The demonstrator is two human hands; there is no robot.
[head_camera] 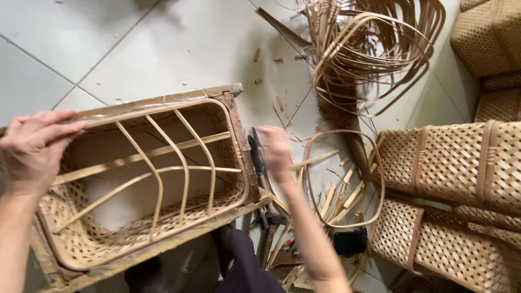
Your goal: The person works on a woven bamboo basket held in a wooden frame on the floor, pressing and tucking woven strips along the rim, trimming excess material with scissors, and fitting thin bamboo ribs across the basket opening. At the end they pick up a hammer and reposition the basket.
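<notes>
My left hand [33,144] grips the far-left rim of the half-woven rectangular bamboo basket in its wooden frame [146,182], near-left on the white tiled floor [179,43]. My right hand [275,152], blurred, hovers over tools; I cannot tell its grip.

Left hand [33,146] curled, right hand [275,151] blurred, outstretched

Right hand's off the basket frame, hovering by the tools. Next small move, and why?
Probably lower the right hand onto the dark-handled tool lying just beside the wooden mould and grip it. The hand is blurred, empty as far as I can tell, and right over the tool, while the left hand already steadies the half-woven basket at its far rim.
</notes>
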